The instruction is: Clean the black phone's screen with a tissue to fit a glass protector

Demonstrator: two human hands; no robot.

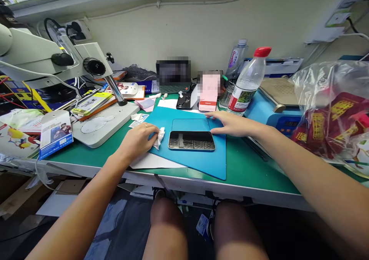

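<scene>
My left hand (pixel 141 139) is closed on a crumpled white tissue (pixel 159 138) at the left side of the blue mat (pixel 198 164). A smartphone (pixel 191 141) lies face up on the mat between my hands, its dark screen reflecting light. Just behind the phone is a clear, black-edged sheet, like a screen protector (pixel 190 124). My right hand (pixel 223 123) rests at the sheet's right end, thumb and forefinger apart near its corners. Whether the fingertips touch the sheet, I cannot tell.
A microscope on a white base (pixel 100 127) stands left. Behind the mat are a black phone (pixel 183 100), a pink box (pixel 208 98) and a red-capped bottle (pixel 246 85). To the right sit a blue machine (pixel 268 106) and a plastic bag (pixel 331 110) of red packets.
</scene>
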